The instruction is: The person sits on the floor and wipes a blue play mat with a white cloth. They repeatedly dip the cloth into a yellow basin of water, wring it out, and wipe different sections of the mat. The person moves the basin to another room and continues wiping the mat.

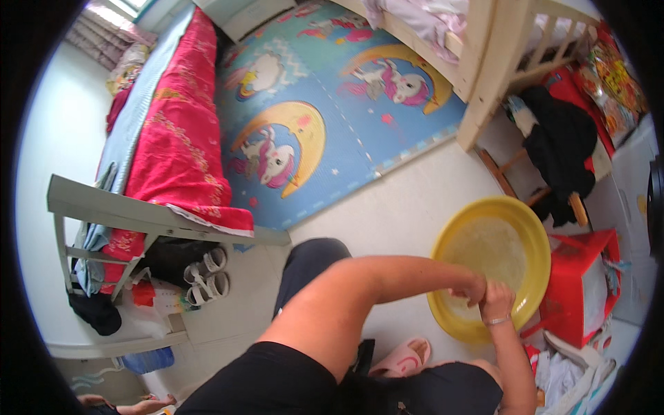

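Note:
A round yellow basin stands on the pale tiled floor in front of me, slightly right of centre. Its inside looks wet or cloudy, and how much liquid it holds is unclear. Over its near side, my left hand meets my right hand, which has a bracelet at the wrist. The fingers are bent and pressed together; whether anything is between them does not show. My forearms reach in from the lower left and the lower right. Below the basin is a foot in a pink slipper.
Right of the basin stand a red box and a wooden stool bearing black cloth. A patterned foam mat lies ahead between two beds. Sandals rest by the left bed. Part of another person's limbs shows at lower left.

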A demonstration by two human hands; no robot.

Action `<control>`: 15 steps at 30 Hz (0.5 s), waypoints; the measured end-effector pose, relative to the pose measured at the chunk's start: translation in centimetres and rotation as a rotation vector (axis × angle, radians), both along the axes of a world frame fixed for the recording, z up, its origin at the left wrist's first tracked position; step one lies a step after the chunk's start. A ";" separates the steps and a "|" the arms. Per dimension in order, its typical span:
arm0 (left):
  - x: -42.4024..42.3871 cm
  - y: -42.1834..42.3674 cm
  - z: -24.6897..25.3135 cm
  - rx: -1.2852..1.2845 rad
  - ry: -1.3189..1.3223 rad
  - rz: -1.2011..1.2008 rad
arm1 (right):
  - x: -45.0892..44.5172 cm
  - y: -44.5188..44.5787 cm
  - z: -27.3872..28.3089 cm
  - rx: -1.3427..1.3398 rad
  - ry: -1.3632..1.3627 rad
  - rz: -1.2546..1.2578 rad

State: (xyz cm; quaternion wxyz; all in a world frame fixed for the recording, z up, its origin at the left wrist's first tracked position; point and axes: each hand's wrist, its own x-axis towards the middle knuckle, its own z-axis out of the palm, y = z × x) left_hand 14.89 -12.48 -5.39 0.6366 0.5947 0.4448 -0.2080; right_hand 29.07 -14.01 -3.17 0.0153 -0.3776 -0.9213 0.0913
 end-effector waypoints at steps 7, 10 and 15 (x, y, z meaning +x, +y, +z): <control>-2.9 0.1 3.1 1.148 -0.060 -0.223 | -1.4 1.0 1.3 -0.443 0.139 -0.359; -3.8 0.3 3.9 1.251 -0.068 -0.283 | -3.5 -0.6 3.6 -1.028 0.586 -0.685; -3.2 1.3 1.8 1.446 -0.215 -0.280 | -2.9 -1.5 4.0 -1.713 0.907 -1.066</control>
